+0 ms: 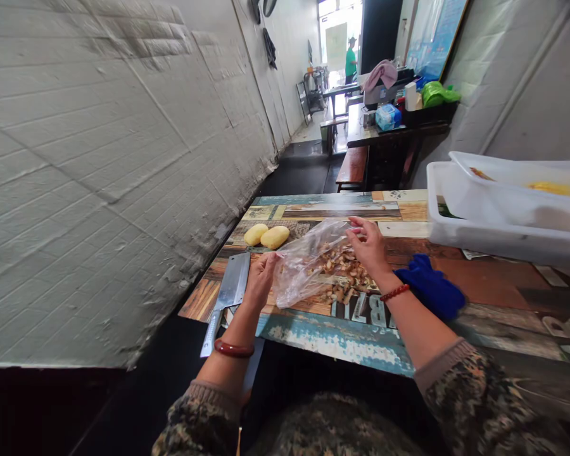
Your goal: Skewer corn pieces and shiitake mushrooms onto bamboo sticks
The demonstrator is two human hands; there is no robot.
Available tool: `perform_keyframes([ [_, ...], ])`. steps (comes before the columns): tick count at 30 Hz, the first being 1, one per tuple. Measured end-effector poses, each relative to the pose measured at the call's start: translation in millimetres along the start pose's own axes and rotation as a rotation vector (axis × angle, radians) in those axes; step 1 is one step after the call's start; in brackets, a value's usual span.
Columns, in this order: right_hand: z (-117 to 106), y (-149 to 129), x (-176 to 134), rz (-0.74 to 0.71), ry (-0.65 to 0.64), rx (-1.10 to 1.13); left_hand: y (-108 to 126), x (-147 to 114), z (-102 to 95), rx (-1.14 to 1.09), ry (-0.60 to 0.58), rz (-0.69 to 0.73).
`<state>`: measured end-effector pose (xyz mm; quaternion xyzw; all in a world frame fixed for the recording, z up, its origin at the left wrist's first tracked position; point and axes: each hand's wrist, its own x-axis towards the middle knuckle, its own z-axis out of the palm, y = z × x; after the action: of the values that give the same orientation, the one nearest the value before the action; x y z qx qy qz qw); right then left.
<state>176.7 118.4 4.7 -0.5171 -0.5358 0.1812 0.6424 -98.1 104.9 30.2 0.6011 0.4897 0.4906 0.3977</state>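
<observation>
A clear plastic bag [300,278] is stretched between my two hands above the table. My left hand [261,278] pinches the bag's left edge. At the bag's far right side, my right hand [368,247] grips it between thumb and fingers. Brown potato peelings [344,272] lie in a heap under and beside the bag, partly seen through the plastic. Two peeled potatoes [266,236] rest beyond my left hand. To the left of that hand a cleaver [230,285] lies flat, its handle over the table's near edge.
Blue gloves [430,285] lie right of my right forearm. White plastic tubs [503,237], one resting on another, stand at the right with yellow food inside. The wall [171,177] runs close along the left. Farther back are another table [361,130], a bench [353,166] and a person [350,61].
</observation>
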Motion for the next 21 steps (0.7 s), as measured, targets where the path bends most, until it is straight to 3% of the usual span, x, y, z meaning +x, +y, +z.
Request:
perform_keyframes([
  [2,4,-18,-6,-0.134,-0.049,-0.073,0,-1,-0.2,-0.021,-0.004,-0.029],
  [5,18,-44,-25,-0.31,-0.296,-0.057,4,-3,1.7,-0.031,-0.004,-0.008],
  [8,36,-52,-47,-0.381,-0.472,-0.086,10,-9,8.2,-0.014,-0.05,0.044],
  [12,48,-41,-61,-0.328,-0.453,-0.204,18,-18,17.8,0.048,-0.12,0.103],
  [18,48,-42,-59,-0.244,-0.28,-0.142,19,-20,16.6,0.071,-0.041,0.106],
  [21,43,-48,-54,-0.281,-0.305,-0.073,14,-17,11.4,0.091,-0.006,0.097],
])
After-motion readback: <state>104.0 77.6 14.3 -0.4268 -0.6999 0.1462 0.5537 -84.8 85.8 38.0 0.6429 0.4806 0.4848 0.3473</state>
